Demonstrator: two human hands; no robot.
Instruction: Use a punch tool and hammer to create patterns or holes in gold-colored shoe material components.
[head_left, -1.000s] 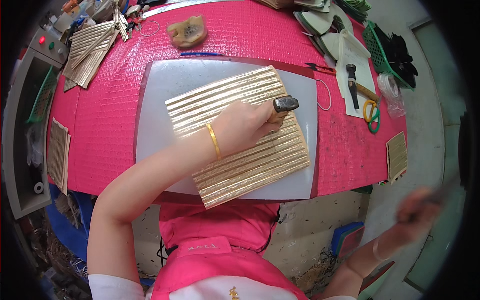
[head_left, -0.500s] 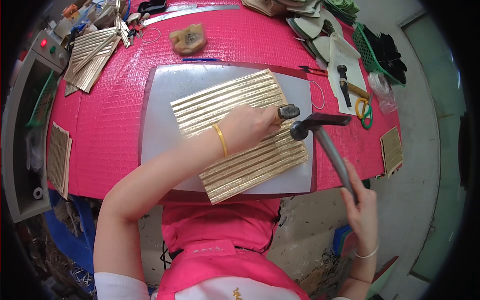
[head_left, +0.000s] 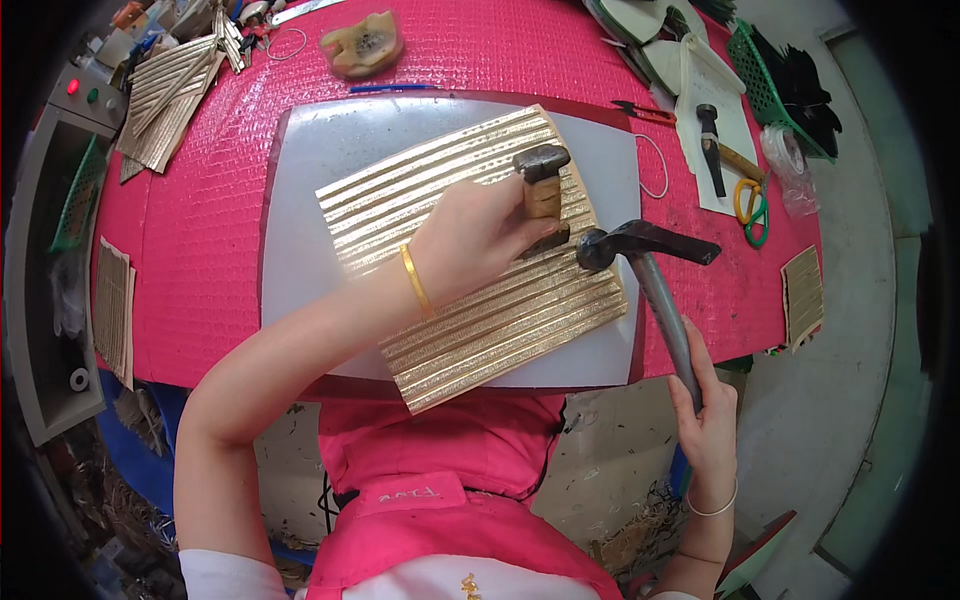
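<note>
My left hand [head_left: 470, 230] is closed around a punch [head_left: 543, 195] with a dark metal top and a tan, wrapped-looking shaft. Its dark lower end meets or hovers over a ribbed gold sheet [head_left: 430, 355]; contact cannot be made out. This sheet lies slanted on a whitish cutting board [head_left: 300, 250]. To the right, my right hand [head_left: 708, 420] grips a hammer [head_left: 662, 305] by its grey handle. The hammer's dark head is raised just right of the punch, its round face toward it, with a gap between the two.
Beyond the board lie a blue pen [head_left: 390, 88] and a yellowish block [head_left: 362, 45]. At right are another hammer [head_left: 709, 150], scissors [head_left: 750, 212], red-handled pliers [head_left: 650, 114] and a green basket [head_left: 757, 80]. More gold strips [head_left: 165, 100] lie at far left.
The punch has turned in my left hand, so its shaft and lower end now show. The hammer stays beside it, shifted slightly. The whole view has moved a little.
</note>
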